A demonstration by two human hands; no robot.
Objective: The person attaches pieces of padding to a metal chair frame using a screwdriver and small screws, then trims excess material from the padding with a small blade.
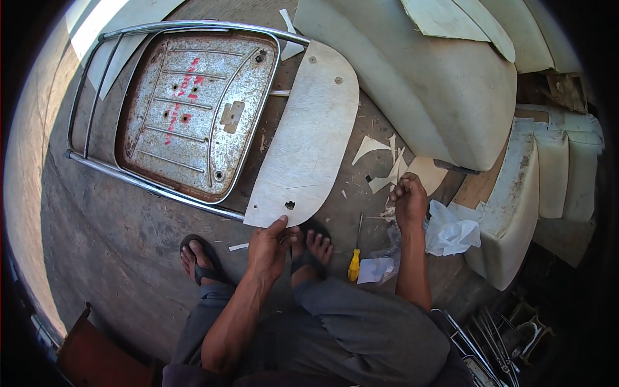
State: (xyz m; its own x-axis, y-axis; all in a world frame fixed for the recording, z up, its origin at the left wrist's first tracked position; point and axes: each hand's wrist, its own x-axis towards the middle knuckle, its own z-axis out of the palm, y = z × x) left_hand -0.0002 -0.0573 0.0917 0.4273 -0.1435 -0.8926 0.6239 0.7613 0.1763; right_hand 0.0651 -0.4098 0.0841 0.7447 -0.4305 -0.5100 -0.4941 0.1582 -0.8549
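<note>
My left hand (pixel 267 248) pinches the near edge of a pale, thin board (pixel 306 138) with one rounded side, its thumb on top close to a ragged hole. The board lies against a chrome tube frame (pixel 148 177) that surrounds a rusty metal seat pan (pixel 187 122) with red marks. Off to the right, my right hand (pixel 410 200) is closed, thumb and fingers pressed together beside pale cut scraps (pixel 385 180). Whether it grips one of those slivers is unclear. A yellow-handled screwdriver (pixel 354 264) rests on the floor between my hands.
Large cream upholstered pieces (pixel 412 77) fill the upper right, with a cream cushioned seat (pixel 509 219) below them. Crumpled white plastic (pixel 451 229) lies near my right forearm. Metal tools (pixel 493 338) sit at lower right, and a reddish-brown object (pixel 97 355) at lower left.
</note>
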